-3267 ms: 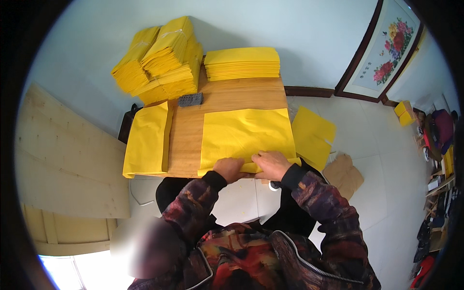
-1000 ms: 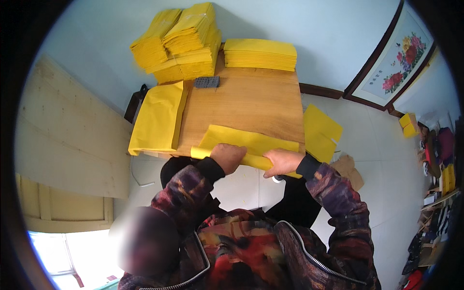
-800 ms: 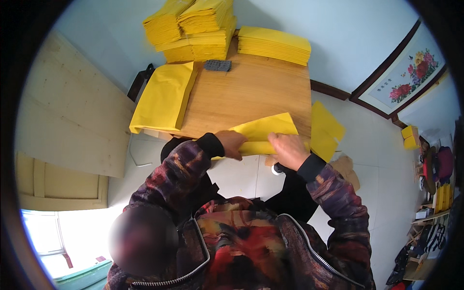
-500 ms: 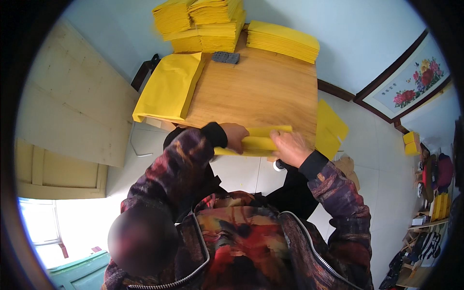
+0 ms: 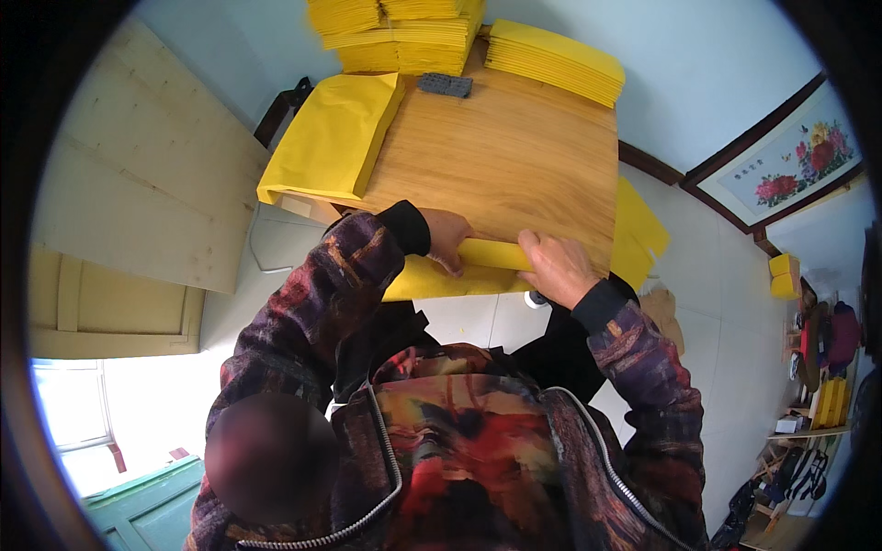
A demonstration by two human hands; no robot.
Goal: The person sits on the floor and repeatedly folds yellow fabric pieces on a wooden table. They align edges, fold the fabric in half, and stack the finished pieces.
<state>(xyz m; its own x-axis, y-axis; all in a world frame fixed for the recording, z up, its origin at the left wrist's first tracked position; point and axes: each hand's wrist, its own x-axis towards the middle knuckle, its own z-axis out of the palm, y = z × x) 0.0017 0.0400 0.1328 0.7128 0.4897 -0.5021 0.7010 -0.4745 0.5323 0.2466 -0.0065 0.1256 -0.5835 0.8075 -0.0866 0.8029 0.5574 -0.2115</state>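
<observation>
A yellow paper-like sheet [image 5: 441, 281] lies at the near edge of the wooden table, with a folded strip running along that edge and the rest hanging below it. On the strip's left end my left hand [image 5: 446, 241] is closed, its fingers bent over the edge. My right hand [image 5: 558, 266] grips the other end, thumb and fingers pressed on the fold. Part of the sheet is hidden behind both hands. Whether the sheet is paper or thin felt I cannot tell.
The wooden table [image 5: 514, 156] carries a yellow folded piece [image 5: 331, 133] at left, tall yellow stacks [image 5: 404, 41] and a lower stack [image 5: 556, 62] at the back, plus a dark grey block [image 5: 445, 85]. Another yellow sheet [image 5: 640, 234] hangs off the right side.
The sheet's strip now sits flatter along the table edge, and more yellow hangs below my left hand. Both hands keep their grip. The whole view has shifted slightly.
</observation>
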